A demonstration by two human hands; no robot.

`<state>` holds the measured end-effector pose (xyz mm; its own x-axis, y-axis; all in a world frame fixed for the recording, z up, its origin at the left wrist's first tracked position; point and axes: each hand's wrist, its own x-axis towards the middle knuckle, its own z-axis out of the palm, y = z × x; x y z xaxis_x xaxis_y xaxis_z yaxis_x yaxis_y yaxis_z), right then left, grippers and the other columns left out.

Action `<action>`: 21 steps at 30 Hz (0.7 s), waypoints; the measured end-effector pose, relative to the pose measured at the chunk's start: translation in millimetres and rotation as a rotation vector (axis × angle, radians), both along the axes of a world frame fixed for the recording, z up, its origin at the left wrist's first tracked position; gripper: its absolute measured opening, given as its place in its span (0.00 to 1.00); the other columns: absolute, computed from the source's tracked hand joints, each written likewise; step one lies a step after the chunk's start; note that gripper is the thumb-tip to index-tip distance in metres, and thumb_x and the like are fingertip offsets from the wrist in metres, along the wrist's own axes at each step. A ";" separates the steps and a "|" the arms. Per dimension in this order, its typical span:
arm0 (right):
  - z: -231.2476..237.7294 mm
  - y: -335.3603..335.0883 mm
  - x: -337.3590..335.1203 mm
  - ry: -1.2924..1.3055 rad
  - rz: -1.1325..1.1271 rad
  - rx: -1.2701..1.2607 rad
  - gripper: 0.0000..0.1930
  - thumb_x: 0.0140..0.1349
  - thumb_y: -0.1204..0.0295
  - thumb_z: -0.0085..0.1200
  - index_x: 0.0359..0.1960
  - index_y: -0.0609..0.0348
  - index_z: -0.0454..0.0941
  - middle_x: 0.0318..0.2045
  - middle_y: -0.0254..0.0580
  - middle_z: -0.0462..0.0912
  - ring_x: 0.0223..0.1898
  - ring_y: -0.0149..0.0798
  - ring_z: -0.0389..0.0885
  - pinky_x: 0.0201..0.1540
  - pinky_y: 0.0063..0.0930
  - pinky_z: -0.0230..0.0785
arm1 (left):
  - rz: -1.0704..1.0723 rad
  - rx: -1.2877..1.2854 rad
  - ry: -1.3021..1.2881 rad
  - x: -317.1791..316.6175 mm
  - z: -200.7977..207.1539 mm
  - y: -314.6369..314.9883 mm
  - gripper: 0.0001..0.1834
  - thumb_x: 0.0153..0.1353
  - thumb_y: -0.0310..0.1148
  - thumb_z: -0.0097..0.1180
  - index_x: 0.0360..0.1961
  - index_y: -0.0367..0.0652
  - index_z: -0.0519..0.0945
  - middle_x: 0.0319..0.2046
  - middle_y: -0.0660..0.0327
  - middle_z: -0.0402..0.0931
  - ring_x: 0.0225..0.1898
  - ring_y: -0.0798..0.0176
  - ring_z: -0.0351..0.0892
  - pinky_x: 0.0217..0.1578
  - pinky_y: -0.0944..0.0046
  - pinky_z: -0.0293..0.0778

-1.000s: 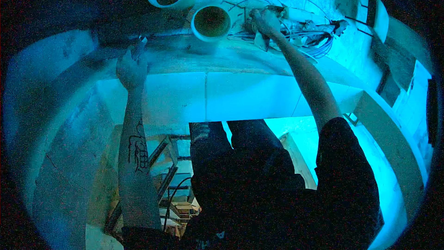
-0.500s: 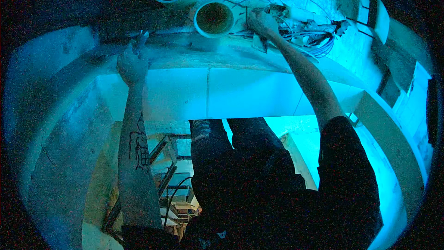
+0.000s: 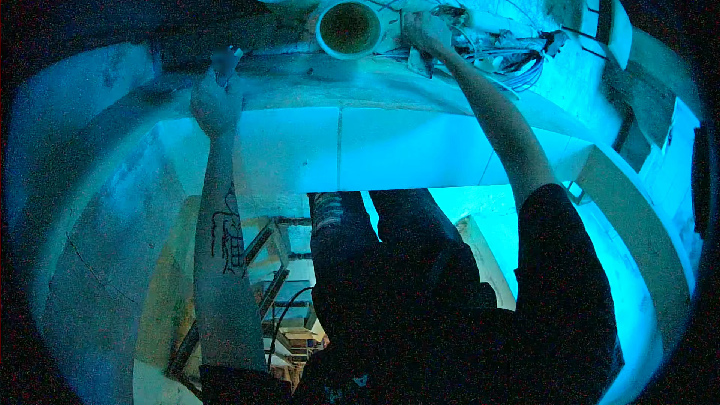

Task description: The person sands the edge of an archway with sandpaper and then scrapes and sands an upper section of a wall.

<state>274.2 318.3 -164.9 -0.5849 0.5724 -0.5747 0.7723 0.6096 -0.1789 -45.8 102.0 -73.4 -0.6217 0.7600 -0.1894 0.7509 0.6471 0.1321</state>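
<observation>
**Smooth sheen against matt cloth**

The pale panels (image 3: pixel 412 146) look smooth, faintly glossy; the flat piece (image 3: pixel 420 64) under the right hand (image 3: pixel 426 33) looks dull. The buckets (image 3: pixel 349 55) look like smooth plastic, the coiled cables (image 3: pixel 525 76) plastic-sheathed. Trousers (image 3: pixel 341 244) and shirt (image 3: pixel 566 270) are matt cloth. The cracked side wall (image 3: pixel 97 292) looks rough.

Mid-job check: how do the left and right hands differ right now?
The left hand sits lower in the picture; the right hand reaches higher. The left hand is closed around a small pale-tipped object; what the right hand grips is too murky to tell. The right hand is beside the cables; the left hand is well away from them. Both are bare.
</observation>
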 end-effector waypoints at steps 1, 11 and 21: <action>4.6 -11.5 -2.9 0.018 -0.024 -0.041 0.18 0.57 0.58 0.41 0.30 0.62 0.73 0.27 0.55 0.76 0.28 0.54 0.77 0.29 0.48 0.69 | -0.023 0.002 0.035 0.6 -3.1 -2.5 0.22 0.45 0.41 0.57 0.42 0.43 0.76 0.29 0.52 0.76 0.32 0.50 0.74 0.34 0.53 0.69; -0.7 -4.9 -5.3 0.036 -0.324 -0.138 0.22 0.58 0.55 0.38 0.30 0.63 0.73 0.27 0.58 0.77 0.30 0.54 0.77 0.33 0.49 0.69 | 0.015 -0.007 -0.071 3.9 7.3 11.8 0.21 0.45 0.42 0.56 0.40 0.43 0.76 0.29 0.51 0.75 0.32 0.51 0.75 0.32 0.53 0.69; 15.9 -37.2 -22.7 0.082 -0.145 -0.038 0.19 0.57 0.59 0.39 0.28 0.66 0.71 0.24 0.58 0.75 0.26 0.54 0.77 0.29 0.48 0.69 | 0.012 0.062 -0.014 0.9 5.1 2.7 0.19 0.49 0.46 0.52 0.38 0.44 0.77 0.28 0.52 0.76 0.30 0.49 0.75 0.31 0.52 0.69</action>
<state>251.5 281.1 -149.0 -0.5435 0.6333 -0.5510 0.8336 0.4842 -0.2657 -44.9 104.6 -68.3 -0.6286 0.7629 -0.1511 0.7408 0.6465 0.1824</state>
